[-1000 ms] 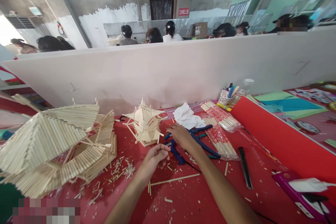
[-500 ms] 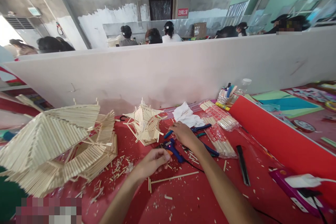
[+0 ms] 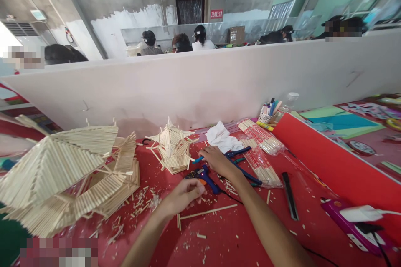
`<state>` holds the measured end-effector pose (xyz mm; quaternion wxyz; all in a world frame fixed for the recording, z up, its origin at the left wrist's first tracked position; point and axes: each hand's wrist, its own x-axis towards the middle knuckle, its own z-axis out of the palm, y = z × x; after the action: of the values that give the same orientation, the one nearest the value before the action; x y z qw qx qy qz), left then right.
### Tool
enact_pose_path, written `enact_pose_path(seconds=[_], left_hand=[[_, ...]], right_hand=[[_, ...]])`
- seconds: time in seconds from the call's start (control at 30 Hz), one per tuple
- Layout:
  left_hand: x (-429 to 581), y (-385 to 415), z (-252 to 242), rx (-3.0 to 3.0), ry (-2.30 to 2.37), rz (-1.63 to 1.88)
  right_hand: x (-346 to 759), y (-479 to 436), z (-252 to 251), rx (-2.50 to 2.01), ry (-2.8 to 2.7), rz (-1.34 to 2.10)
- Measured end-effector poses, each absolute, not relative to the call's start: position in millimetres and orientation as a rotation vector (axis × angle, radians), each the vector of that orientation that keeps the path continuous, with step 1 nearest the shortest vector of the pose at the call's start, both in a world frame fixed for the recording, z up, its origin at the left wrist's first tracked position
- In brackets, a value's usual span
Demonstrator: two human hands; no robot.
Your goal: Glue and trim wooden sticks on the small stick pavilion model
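My right hand [image 3: 216, 161] reaches over the tools, its fingers closed around a slim blue pen-like thing [image 3: 198, 159]; most of it is hidden. My left hand [image 3: 187, 194] hovers nearer, fingers curled and thumb bent in; whatever is between them, if anything, does not show. Just beyond the left hand lies a blue glue gun [image 3: 209, 180] with a small red light. Blue-handled pliers [image 3: 239, 152] lie beside the right hand. A small wooden-stick pavilion model [image 3: 171, 148] stands behind the hands. Below them lies a thin stick [image 3: 208, 212] by short pieces.
A large stick-built pavilion [image 3: 59, 175] fills the left. Bagged chopsticks [image 3: 261, 162], a white cloth [image 3: 222, 137], a black cutter [image 3: 290, 196] and a purple power strip [image 3: 354, 227] lie to the right. Wood scraps litter the red table. A white partition [image 3: 188, 87] stands behind.
My right hand has shifted slightly left, and the blue thing in its fingers shows more plainly. My left hand has barely moved. The view has turned a little.
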<state>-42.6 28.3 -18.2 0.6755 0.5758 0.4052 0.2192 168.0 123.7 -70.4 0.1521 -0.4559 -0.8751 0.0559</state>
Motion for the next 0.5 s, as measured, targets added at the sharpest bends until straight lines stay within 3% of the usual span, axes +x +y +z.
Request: enact_pose_path(seconds=[0.2,0.5], left_hand=[[-44,35,-20,1.174,0.965,0.628],[-45,35,-16,1.033,1.04,0.775]], right_hand=[[186,119,-49,-1.118,-2.429,0.281],[187,116,-40,-1.543,-2.189,0.264]])
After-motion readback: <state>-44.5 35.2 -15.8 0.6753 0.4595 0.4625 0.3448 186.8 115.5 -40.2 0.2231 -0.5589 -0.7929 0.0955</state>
